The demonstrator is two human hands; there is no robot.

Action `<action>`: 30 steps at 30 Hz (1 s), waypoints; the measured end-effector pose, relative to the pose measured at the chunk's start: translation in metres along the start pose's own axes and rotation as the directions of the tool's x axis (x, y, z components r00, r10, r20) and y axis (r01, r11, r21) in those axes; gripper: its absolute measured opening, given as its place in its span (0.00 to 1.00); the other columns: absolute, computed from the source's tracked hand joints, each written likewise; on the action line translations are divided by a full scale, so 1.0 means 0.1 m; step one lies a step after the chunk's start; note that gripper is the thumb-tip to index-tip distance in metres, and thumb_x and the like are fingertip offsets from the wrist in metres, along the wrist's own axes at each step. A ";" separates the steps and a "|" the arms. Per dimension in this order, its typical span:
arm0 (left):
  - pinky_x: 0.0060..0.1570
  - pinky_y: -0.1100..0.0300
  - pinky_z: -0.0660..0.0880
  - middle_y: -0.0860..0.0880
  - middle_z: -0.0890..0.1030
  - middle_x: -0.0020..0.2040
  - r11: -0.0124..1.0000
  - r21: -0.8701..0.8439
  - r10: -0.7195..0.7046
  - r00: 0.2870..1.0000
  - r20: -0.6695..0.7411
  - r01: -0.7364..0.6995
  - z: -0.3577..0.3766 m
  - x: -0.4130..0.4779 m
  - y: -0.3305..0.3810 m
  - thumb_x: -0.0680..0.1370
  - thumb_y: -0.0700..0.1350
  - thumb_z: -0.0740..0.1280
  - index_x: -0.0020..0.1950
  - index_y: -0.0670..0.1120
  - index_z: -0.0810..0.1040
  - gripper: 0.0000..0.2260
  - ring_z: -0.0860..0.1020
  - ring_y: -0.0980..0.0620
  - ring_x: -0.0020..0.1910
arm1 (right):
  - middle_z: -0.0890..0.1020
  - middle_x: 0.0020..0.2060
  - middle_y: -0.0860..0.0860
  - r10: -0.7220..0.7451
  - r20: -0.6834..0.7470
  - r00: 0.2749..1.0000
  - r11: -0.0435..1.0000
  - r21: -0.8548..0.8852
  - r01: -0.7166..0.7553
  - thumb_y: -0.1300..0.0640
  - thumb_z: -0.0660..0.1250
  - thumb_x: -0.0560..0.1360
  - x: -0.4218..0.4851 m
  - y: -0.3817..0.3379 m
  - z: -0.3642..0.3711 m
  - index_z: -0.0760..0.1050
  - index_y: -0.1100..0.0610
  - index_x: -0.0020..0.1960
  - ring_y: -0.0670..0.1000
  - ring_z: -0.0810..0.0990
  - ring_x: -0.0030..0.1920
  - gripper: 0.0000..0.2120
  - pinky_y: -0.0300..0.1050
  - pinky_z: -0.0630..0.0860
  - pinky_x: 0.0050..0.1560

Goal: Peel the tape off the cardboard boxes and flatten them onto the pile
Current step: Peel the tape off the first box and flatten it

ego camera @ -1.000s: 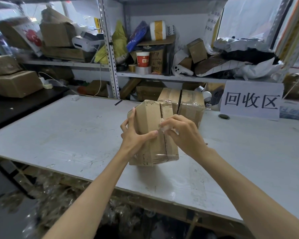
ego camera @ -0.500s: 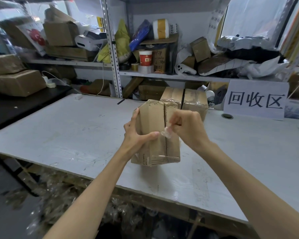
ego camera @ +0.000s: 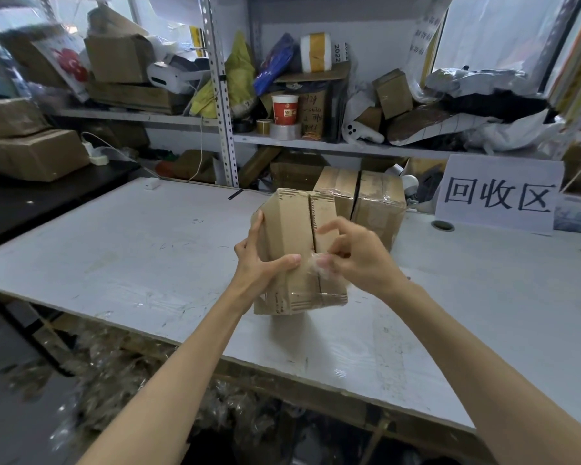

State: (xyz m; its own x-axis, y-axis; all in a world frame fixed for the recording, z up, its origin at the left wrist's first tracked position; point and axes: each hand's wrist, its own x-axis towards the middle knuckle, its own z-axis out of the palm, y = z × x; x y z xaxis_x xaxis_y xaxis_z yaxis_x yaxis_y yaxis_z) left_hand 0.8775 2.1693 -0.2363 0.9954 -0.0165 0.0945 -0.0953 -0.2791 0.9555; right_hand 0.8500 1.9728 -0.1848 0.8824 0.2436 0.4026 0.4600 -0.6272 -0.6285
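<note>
On the white table [ego camera: 121,250], near its middle, a cardboard box [ego camera: 292,236] stands on end, its flap seam facing the camera. The left hand [ego camera: 260,263] clasps the box's left side, thumb pressed across the front; its fingers are hidden behind the cardboard. The right hand [ego camera: 359,260] pinches a crumpled bit of clear tape [ego camera: 312,265] at the seam between thumb and fingertips, though the exact contact is hard to make out through the shiny film. Behind, partly hidden by the held box, two taped boxes [ego camera: 376,199] sit side by side. A white sign [ego camera: 498,196] stands at the right. Under the table edge, a blurred heap of clear scraps [ego camera: 121,374] cannot be identified further.
</note>
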 end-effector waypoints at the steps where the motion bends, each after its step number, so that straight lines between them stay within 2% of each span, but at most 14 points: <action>1: 0.66 0.47 0.72 0.50 0.59 0.69 1.000 0.007 0.005 1.000 0.019 -0.005 -0.01 0.00 0.00 0.58 0.65 0.74 0.78 0.67 0.48 0.54 0.66 0.45 0.66 | 0.82 0.37 0.51 0.016 -0.076 0.997 0.999 -0.028 -0.018 0.62 0.77 0.67 0.01 0.02 -0.02 0.77 0.58 0.51 0.50 0.81 0.37 0.15 0.47 0.80 0.43; 3: 0.67 0.47 0.71 0.49 0.58 0.69 1.000 0.000 0.002 1.000 0.024 -0.002 0.00 -0.01 0.01 0.57 0.66 0.74 0.78 0.67 0.49 0.55 0.66 0.46 0.66 | 0.80 0.39 0.52 -0.053 -0.184 0.981 0.993 -0.114 0.032 0.62 0.78 0.65 0.02 0.03 -0.03 0.78 0.59 0.46 0.51 0.79 0.37 0.12 0.49 0.80 0.41; 6: 0.69 0.46 0.70 0.48 0.59 0.71 1.000 -0.012 -0.020 1.000 0.000 0.020 0.01 0.00 0.03 0.58 0.65 0.74 0.78 0.67 0.48 0.54 0.66 0.46 0.67 | 0.82 0.37 0.52 -0.223 -0.156 0.962 0.969 -0.146 0.201 0.65 0.75 0.68 -0.03 0.02 0.04 0.82 0.61 0.42 0.52 0.80 0.37 0.04 0.53 0.79 0.40; 9: 0.69 0.42 0.69 0.47 0.59 0.72 0.999 -0.025 -0.046 0.998 0.038 0.047 -0.01 -0.02 -0.01 0.57 0.68 0.73 0.78 0.68 0.44 0.56 0.65 0.43 0.70 | 0.81 0.43 0.52 -0.195 -0.054 0.979 0.973 -0.139 0.186 0.57 0.79 0.65 -0.07 0.06 0.06 0.83 0.61 0.49 0.52 0.79 0.41 0.14 0.47 0.79 0.45; 10: 0.69 0.42 0.69 0.48 0.58 0.72 0.999 -0.019 -0.044 0.998 0.052 0.046 0.00 -0.03 -0.02 0.57 0.69 0.73 0.77 0.69 0.43 0.56 0.65 0.43 0.71 | 0.80 0.44 0.52 -0.179 -0.042 0.983 0.973 -0.156 0.171 0.58 0.79 0.64 -0.07 0.09 0.06 0.82 0.61 0.50 0.52 0.78 0.42 0.17 0.47 0.79 0.46; 13: 0.67 0.47 0.70 0.49 0.57 0.71 0.999 0.008 -0.039 0.999 0.021 0.039 0.03 -0.05 -0.02 0.56 0.70 0.72 0.77 0.70 0.44 0.56 0.65 0.47 0.67 | 0.79 0.42 0.51 -0.172 -0.073 0.982 0.971 -0.178 0.157 0.64 0.76 0.67 -0.04 0.10 0.05 0.82 0.62 0.46 0.52 0.78 0.40 0.09 0.52 0.78 0.44; 15: 0.66 0.46 0.71 0.48 0.59 0.70 0.997 -0.023 -0.081 0.996 -0.031 0.080 0.04 -0.04 0.00 0.55 0.70 0.73 0.77 0.69 0.47 0.56 0.66 0.46 0.64 | 0.80 0.41 0.53 -0.199 0.007 0.980 0.960 -0.199 0.196 0.67 0.72 0.70 -0.04 0.08 0.04 0.82 0.63 0.44 0.53 0.79 0.41 0.03 0.52 0.77 0.44; 17: 0.65 0.42 0.73 0.47 0.65 0.70 0.993 -0.061 -0.099 0.995 -0.030 0.097 0.03 -0.03 0.00 0.54 0.68 0.74 0.78 0.66 0.50 0.56 0.70 0.45 0.66 | 0.81 0.41 0.54 -0.180 0.138 0.974 0.950 -0.234 0.209 0.69 0.67 0.71 -0.05 0.06 0.03 0.82 0.62 0.44 0.54 0.78 0.41 0.06 0.50 0.76 0.45; 19: 0.62 0.43 0.76 0.49 0.72 0.67 0.995 -0.067 -0.073 0.997 0.011 0.074 0.05 -0.04 0.03 0.55 0.66 0.76 0.77 0.62 0.54 0.55 0.74 0.46 0.65 | 0.78 0.36 0.51 -0.128 0.239 0.963 0.951 -0.246 0.187 0.71 0.63 0.69 -0.04 0.05 -0.02 0.80 0.60 0.39 0.53 0.76 0.38 0.10 0.47 0.73 0.40; 22: 0.64 0.43 0.74 0.49 0.71 0.67 0.994 -0.018 -0.105 0.994 -0.005 0.105 0.12 -0.03 0.09 0.53 0.66 0.77 0.77 0.59 0.55 0.56 0.73 0.46 0.66 | 0.71 0.31 0.43 -0.069 0.317 0.946 0.960 -0.238 0.150 0.72 0.61 0.68 -0.01 0.06 -0.06 0.74 0.54 0.34 0.46 0.69 0.35 0.14 0.40 0.65 0.38; 24: 0.64 0.42 0.73 0.47 0.69 0.68 0.989 0.003 -0.150 0.988 -0.027 0.150 0.13 -0.02 0.11 0.51 0.68 0.76 0.78 0.58 0.53 0.59 0.71 0.44 0.67 | 0.71 0.35 0.42 -0.062 0.295 0.954 0.961 -0.241 0.137 0.71 0.63 0.70 -0.02 0.10 -0.05 0.75 0.53 0.36 0.46 0.68 0.40 0.14 0.39 0.64 0.42; 26: 0.64 0.41 0.73 0.47 0.69 0.68 0.980 -0.018 -0.200 0.979 -0.046 0.199 0.09 -0.02 0.11 0.50 0.69 0.74 0.78 0.56 0.52 0.61 0.70 0.43 0.67 | 0.73 0.44 0.45 -0.093 0.152 0.984 0.974 -0.191 0.121 0.68 0.68 0.73 -0.07 0.14 -0.02 0.78 0.55 0.43 0.47 0.70 0.46 0.09 0.40 0.69 0.45; 28: 0.63 0.41 0.74 0.46 0.68 0.69 0.969 -0.062 -0.243 0.968 -0.056 0.240 0.05 -0.02 0.09 0.48 0.70 0.74 0.78 0.57 0.52 0.62 0.70 0.43 0.67 | 0.75 0.49 0.48 -0.120 -0.030 0.992 0.987 -0.107 0.116 0.66 0.73 0.70 -0.12 0.14 0.00 0.78 0.56 0.55 0.48 0.75 0.48 0.14 0.40 0.75 0.48; 30: 0.62 0.41 0.75 0.46 0.68 0.69 0.964 -0.080 -0.260 0.964 -0.062 0.254 0.04 -0.03 0.10 0.48 0.70 0.75 0.78 0.57 0.52 0.63 0.71 0.43 0.67 | 0.77 0.48 0.48 -0.155 -0.061 0.986 0.984 -0.097 0.149 0.62 0.75 0.69 -0.15 0.11 0.03 0.79 0.55 0.56 0.49 0.76 0.49 0.17 0.42 0.76 0.50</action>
State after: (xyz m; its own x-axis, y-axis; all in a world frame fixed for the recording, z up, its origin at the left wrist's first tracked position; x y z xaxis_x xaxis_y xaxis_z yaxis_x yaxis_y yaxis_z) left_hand 0.8739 2.1625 -0.2283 0.9834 0.1157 -0.1397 0.1605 -0.1961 0.9674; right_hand 0.8423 1.9642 -0.2000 0.7925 0.2926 0.5351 0.5745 -0.6528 -0.4938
